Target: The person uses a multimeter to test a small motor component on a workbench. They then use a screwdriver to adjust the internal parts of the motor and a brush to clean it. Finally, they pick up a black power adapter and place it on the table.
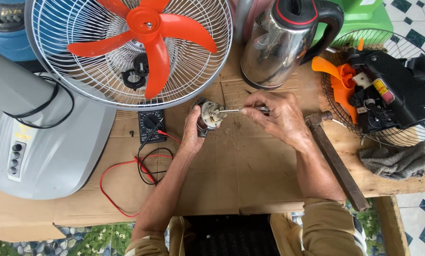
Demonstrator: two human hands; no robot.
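We see the left hand (192, 130) gripping a small round switch part (209, 115) near the worktop's (250, 166) back edge; the right hand (281, 116) pinches a thin screwdriver (243, 109) into it. The tip could slip and jab the left fingers; multimeter leads (141, 166) nearby may snag.

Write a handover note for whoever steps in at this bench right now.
Left hand: grips the small motor part, held up over the cardboard.
Right hand: holds a thin metal tool, tip at the part's face.
Nearby: multimeter with red and black leads, hammer, kettle, fan guard with orange blade.
Done: part is out and in hand.
Left: work at the part's face is under way.
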